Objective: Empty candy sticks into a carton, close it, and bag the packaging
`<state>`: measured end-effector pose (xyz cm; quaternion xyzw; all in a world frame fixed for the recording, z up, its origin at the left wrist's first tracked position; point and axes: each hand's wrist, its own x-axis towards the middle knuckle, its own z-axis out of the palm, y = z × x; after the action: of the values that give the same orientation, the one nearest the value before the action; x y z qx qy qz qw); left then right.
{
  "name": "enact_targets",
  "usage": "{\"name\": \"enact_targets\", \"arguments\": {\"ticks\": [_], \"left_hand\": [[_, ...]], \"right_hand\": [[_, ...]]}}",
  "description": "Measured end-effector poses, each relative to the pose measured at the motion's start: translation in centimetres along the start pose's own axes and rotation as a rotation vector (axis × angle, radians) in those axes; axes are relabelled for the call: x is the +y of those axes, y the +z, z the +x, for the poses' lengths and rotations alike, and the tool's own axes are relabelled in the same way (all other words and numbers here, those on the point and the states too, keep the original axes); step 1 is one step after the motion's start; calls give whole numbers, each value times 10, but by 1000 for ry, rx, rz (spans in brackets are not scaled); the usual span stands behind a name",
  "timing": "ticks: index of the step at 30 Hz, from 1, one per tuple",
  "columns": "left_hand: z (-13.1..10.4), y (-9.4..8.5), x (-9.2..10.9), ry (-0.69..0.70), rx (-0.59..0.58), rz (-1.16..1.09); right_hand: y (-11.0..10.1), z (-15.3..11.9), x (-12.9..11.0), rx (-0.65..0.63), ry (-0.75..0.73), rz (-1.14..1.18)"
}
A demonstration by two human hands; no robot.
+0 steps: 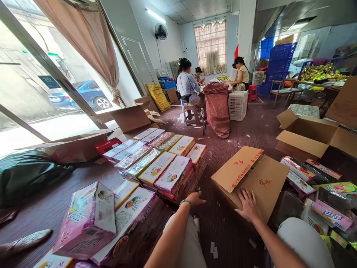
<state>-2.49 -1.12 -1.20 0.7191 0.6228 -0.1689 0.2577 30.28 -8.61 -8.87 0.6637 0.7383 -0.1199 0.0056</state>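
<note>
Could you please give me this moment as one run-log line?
left hand: beside stacked printed boxes | right hand: spread on flapped carton | open carton: farther back, right

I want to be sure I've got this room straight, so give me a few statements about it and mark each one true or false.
1. The right hand is spread on top of the brown carton. True.
2. The left hand is gripping a fruit box. False: it is beside the stacked boxes, with no box in it.
3. The bracelet is worn on the right wrist. False: it is on the left.
4. The carton with raised flaps stands open. True.
5. The wall fan is right of the curtained window. False: it is left of it.
</note>
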Motion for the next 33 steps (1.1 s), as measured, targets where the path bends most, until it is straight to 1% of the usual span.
{"name": "enact_targets", "arguments": {"ticks": [4, 7, 13, 20, 24, 30, 33], "left_hand": [[2, -1, 3, -4, -27, 4], [0, -3, 3, 7, -22, 1], [-4, -5, 1, 6, -27, -10], [-2, -5, 2, 19, -25, 8], [3, -2, 11, 32, -30, 11], [11, 0, 33, 71, -39, 17], [12, -1, 38, 77, -44, 25]], "right_hand": [[-4, -2, -2, -17, 12, -9], [-4, -2, -2, -14, 15, -12], [2, 0, 3, 10, -10, -7], [6, 0, 3, 10, 2, -20], [4, 0, 3, 12, 1, -10], [-5, -2, 0, -18, 12, -8], [-7, -2, -2, -28, 18, -3]]}}
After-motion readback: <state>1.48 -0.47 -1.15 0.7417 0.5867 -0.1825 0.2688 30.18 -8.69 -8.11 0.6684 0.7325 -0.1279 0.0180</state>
